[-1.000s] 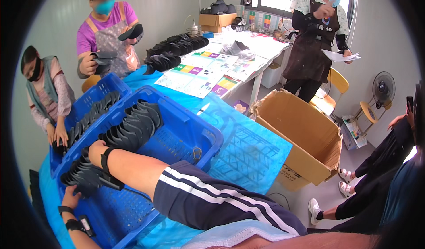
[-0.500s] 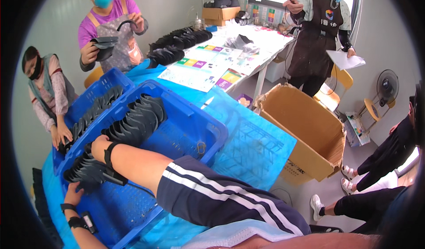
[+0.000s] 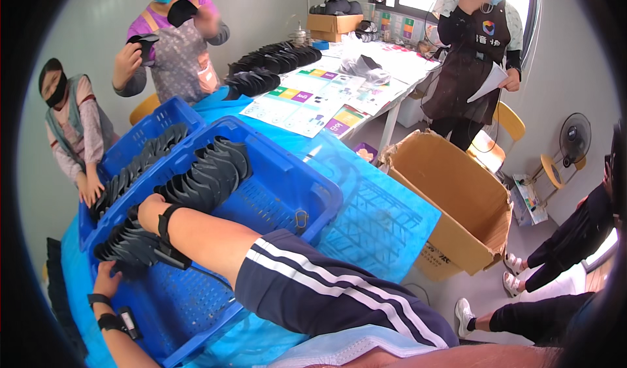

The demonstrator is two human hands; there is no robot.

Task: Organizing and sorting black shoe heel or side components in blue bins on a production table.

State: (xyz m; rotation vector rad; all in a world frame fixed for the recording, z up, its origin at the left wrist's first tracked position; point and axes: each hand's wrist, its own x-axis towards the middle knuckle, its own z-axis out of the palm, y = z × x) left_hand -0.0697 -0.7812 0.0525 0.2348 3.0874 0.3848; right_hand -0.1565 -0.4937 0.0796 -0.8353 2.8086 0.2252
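Light-walled room; blue sheet (image 3: 401, 214) spread under blue crate (image 3: 277, 204). Head view: dark curved pieces (image 3: 208, 173) nested in row along left side of crate. Right hand (image 3: 151, 212) at mid-row, fingers mostly hidden; grip cannot be determined. Left hand (image 3: 107, 280) at near end of row, fingers bent; grip likewise indeterminate. Open cardboard box (image 3: 450, 201) right of crate.

left fingers (image 3: 107, 267) just beside dark curved pieces (image 3: 130, 240) | right forearm (image 3: 212, 236) over blue crate (image 3: 284, 174)
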